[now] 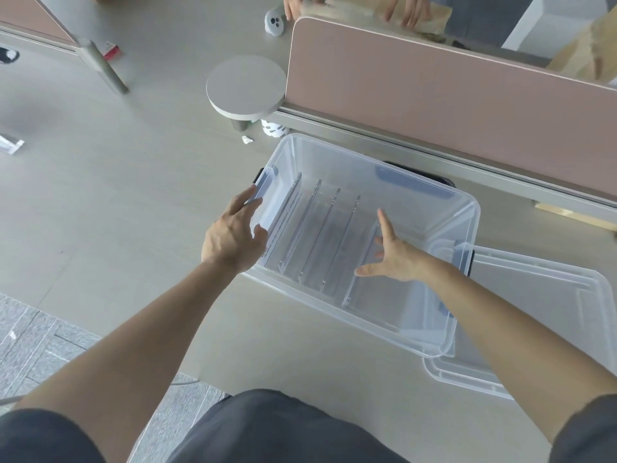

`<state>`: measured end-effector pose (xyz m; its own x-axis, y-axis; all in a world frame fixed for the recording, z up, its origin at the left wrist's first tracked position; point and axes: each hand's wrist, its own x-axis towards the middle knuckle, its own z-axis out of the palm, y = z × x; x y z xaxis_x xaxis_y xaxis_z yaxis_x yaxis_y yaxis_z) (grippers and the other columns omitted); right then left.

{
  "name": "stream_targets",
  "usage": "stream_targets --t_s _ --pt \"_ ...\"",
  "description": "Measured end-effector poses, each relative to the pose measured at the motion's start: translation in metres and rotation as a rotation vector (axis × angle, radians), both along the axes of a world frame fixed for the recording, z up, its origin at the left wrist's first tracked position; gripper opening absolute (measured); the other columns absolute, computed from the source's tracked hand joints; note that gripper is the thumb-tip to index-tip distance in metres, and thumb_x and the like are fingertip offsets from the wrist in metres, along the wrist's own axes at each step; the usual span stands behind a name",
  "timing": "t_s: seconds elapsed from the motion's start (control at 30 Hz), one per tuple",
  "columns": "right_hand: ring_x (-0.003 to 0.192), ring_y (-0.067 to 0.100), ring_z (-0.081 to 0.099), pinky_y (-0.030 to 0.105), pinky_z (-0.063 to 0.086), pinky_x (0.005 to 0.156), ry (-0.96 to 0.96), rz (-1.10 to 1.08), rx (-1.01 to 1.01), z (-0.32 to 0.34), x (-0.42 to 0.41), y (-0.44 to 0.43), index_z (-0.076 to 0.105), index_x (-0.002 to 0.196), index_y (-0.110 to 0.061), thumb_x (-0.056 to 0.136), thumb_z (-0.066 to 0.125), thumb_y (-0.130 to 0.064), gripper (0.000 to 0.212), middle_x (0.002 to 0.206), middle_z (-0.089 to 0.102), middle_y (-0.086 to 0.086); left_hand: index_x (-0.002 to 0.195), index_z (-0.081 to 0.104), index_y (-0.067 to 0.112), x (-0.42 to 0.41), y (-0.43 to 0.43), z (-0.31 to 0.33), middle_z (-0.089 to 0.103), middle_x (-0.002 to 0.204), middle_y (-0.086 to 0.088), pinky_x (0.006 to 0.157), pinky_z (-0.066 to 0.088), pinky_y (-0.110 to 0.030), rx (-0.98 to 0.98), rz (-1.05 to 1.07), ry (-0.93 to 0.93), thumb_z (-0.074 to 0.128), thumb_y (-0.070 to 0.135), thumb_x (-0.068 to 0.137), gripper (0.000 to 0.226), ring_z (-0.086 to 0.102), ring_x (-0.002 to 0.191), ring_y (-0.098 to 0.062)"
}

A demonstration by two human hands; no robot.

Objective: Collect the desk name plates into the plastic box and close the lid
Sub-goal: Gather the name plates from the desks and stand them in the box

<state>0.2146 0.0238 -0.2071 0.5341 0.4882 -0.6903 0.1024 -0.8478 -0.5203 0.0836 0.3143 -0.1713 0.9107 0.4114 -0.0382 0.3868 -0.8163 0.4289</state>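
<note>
Plastic box [360, 167] open on desk [133, 202]; lid [551, 295] off at its right, partly beneath. Clear name plates [320, 235] stand in a row inside. Left hand [233, 237] rests straight-fingered on left rim; right hand [395, 259] splayed inside, at rightmost plate.

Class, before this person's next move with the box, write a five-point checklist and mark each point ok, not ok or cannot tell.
1. Name plates inside the plastic box: several stand in a row, ok.
2. Every plate collected: a clear object at the far left of the desk may be another, cannot tell.
3. Lid within reach: it lies right of the box, ok.
4. Right hand out of the box: it is inside, with open fingers at the rightmost plate, not ok.
5. Left hand steadying the box: it touches the left rim, ok.
</note>
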Motion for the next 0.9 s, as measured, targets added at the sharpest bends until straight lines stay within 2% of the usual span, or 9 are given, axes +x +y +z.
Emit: stream_targets --t_s 0.07,0.2,0.4,0.57,0.9 --pt "0.133 0.025 0.051 0.045 0.041 0.11 -0.014 0.013 -0.006 -0.001 0.002 0.0014 -0.043 0.132 -0.052 0.061 0.082 -0.064 0.144 0.164 0.018 0.004 0.133 0.05 0.027 -0.0001 -0.0007 -0.0001 0.028 0.15 0.028 0.076 0.053 -0.037 -0.002 0.003 -0.007 0.052 0.024 0.084 0.05 0.064 0.096 -0.02" --pt "0.135 0.025 0.049 0.047 0.039 0.111 -0.013 0.013 -0.001 -0.0006 0.0055 0.0029 -0.044 0.129 -0.055 0.061 0.082 -0.064 0.143 0.164 0.017 0.003 0.133 0.05 0.027 -0.0001 -0.0006 -0.0003 0.029 0.149 0.029 0.075 0.053 -0.035 0.0 0.008 -0.016 0.052 0.023 0.084 0.05 0.064 0.095 -0.018" --pt "0.132 0.026 0.052 0.046 0.04 0.11 -0.041 0.017 -0.01 0.0042 0.0083 0.0061 -0.04 0.135 -0.051 0.063 0.081 -0.064 0.142 0.164 0.021 0.002 0.134 0.05 0.027 -0.0011 -0.0004 -0.0012 0.029 0.149 0.028 0.073 0.052 -0.034 0.01 0.007 -0.017 0.053 0.023 0.084 0.05 0.064 0.092 -0.018" --pt "0.126 0.026 0.058 0.041 0.045 0.101 -0.079 0.041 -0.035 0.0076 0.0073 0.0069 -0.038 0.139 -0.048 0.063 0.08 -0.066 0.142 0.161 0.028 0.001 0.133 0.051 0.028 -0.0001 -0.0013 -0.0014 0.03 0.149 0.028 0.073 0.052 -0.034 0.004 0.011 -0.019 0.053 0.022 0.083 0.05 0.063 0.093 -0.018" --pt "0.125 0.027 0.058 0.044 0.046 0.104 -0.105 0.056 -0.029 0.0058 0.0049 0.0059 -0.039 0.138 -0.049 0.06 0.079 -0.069 0.143 0.161 0.029 0.001 0.132 0.05 0.027 -0.0004 -0.0008 -0.0009 0.03 0.149 0.028 0.073 0.054 -0.038 -0.004 0.005 -0.01 0.053 0.022 0.083 0.05 0.063 0.093 -0.02"
